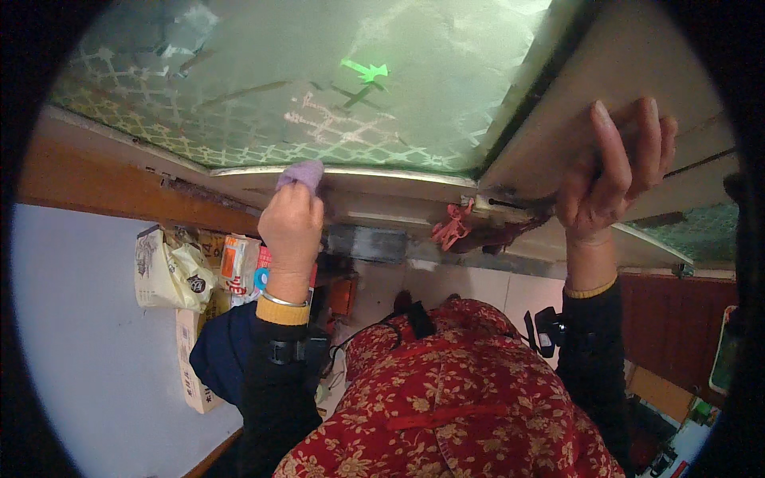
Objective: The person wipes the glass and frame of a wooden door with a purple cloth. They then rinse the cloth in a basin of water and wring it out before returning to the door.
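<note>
My left hand (292,231) is closed around a bunched purple cloth (301,174). The cloth touches the pale ledge along the lower edge of a greenish glass pane (263,103) with a lattice pattern. A bright green sticker (368,72) is stuck on the glass. On the other side, my right hand (610,179) is raised with its fingers stretched and spread, close to a pale door panel (629,56). Whether it presses on the panel is hard to tell. Between my hands, a pink-red ribbon (453,225) hangs tied to a latch on the frame.
Boxes and a cream bag (179,271) stand against the pale wall on the left. A dark red panel (665,327) is at the right, with assorted items (677,438) below it. My red floral garment (446,382) fills the lower middle, above a tiled floor (478,287).
</note>
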The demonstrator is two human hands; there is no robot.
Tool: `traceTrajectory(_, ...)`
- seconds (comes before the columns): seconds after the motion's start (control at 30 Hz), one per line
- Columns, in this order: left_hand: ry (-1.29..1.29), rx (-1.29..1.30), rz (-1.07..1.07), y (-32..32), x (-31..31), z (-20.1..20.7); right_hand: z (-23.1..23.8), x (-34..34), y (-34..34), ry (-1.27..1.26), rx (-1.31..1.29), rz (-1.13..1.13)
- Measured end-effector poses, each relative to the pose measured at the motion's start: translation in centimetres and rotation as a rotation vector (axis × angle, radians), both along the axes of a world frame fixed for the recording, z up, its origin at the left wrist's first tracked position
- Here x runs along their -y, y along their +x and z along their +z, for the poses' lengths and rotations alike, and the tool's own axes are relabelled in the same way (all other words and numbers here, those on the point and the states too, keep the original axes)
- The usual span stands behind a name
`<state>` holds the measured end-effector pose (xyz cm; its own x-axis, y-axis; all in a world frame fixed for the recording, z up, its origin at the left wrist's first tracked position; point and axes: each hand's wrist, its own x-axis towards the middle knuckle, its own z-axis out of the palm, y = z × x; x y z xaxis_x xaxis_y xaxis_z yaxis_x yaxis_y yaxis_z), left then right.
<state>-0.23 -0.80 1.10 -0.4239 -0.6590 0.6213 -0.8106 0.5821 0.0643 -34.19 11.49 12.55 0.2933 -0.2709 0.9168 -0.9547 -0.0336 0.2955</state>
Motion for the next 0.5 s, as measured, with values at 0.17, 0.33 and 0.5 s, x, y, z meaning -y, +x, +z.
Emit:
traceTrajectory(0.17,0.145,-0.241,0.062,-3.7,-2.1,-0.7,-0.1,-0.2,0.3,0.009,0.056,-0.014)
traceTrajectory(0.33,0.199,-0.260,-0.068,-6.2,-3.8,0.1,-0.5,0.6,0.4,-0.055,0.081,0.038)
traceTrajectory(0.5,0.428,-0.489,-0.312,-9.9,-5.4,0.2,-0.4,-0.1,0.5,-0.044,0.091,0.030)
